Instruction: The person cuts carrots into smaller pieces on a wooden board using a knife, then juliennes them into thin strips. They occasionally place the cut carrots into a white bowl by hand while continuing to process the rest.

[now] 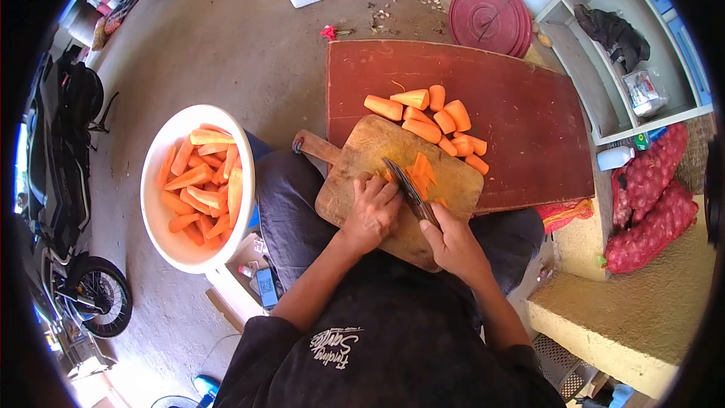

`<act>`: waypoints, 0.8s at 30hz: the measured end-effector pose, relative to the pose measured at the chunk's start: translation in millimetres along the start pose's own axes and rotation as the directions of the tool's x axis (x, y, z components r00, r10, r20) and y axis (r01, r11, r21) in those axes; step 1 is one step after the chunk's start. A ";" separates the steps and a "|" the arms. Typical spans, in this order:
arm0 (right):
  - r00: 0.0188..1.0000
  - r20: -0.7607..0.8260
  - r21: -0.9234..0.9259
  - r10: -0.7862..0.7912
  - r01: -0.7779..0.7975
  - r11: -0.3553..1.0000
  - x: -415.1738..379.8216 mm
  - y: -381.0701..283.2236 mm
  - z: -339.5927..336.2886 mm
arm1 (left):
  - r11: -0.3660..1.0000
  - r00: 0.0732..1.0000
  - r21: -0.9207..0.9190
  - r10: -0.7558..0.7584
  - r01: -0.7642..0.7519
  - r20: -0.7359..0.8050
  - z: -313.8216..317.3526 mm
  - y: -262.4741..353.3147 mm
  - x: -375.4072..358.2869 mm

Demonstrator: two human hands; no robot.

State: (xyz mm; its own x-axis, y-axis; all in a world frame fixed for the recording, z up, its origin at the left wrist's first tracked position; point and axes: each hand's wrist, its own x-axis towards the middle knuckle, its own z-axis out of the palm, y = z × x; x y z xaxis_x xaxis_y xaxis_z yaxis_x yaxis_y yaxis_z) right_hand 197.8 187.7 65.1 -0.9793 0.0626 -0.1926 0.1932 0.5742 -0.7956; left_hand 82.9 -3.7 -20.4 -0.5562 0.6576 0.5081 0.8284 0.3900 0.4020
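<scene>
My right hand (455, 240) grips a dark-bladed knife (408, 187), its blade angled across the wooden cutting board (351, 155). Curled against the blade's left side, my left hand (371, 210) presses on a carrot piece (388, 175), mostly hidden under the fingertips. Thin carrot slices (423, 170) lie just right of the blade. Beyond the board, several peeled carrot chunks (421, 129) are heaped on the red-brown tabletop (529, 128). The board overlaps that tabletop and reaches over my lap.
At my left stands a white tub (149, 204) of peeled carrots (198, 175). A phone (266, 287) lies in a box below it. Red mesh sacks (651, 234) rest on the ledge at right, under an open shelf (574, 68). A motorcycle (72, 181) is parked far left.
</scene>
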 end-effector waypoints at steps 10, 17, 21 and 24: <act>0.989 -0.085 0.302 0.122 -0.091 0.949 -19.0 7.6 -31.7 | 0.999 0.988 -0.029 -0.037 0.033 -0.150 12.5 -4.3 -0.9; 0.977 -0.151 0.326 0.148 -0.092 0.941 -35.7 23.8 -36.1 | 0.998 0.989 -0.054 -0.029 0.021 -0.146 8.3 -3.2 4.9; 0.984 -0.167 0.222 0.060 -0.022 0.975 -37.0 22.0 -31.6 | 0.999 0.996 -0.024 -0.035 0.033 -0.082 5.7 6.3 24.4; 0.984 -0.163 0.160 0.077 -0.051 0.986 -34.2 11.2 -37.3 | 0.995 0.994 -0.018 -0.100 0.100 -0.032 6.7 6.4 37.2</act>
State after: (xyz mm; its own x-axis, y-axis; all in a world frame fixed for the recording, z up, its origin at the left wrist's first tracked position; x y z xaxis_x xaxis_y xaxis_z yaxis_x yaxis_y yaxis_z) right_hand 231.2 222.4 84.2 -0.9582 0.2388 -0.1574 0.2501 0.4323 -0.8664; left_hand 68.0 27.7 -4.0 -0.6382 0.5940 0.4897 0.7676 0.4419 0.4643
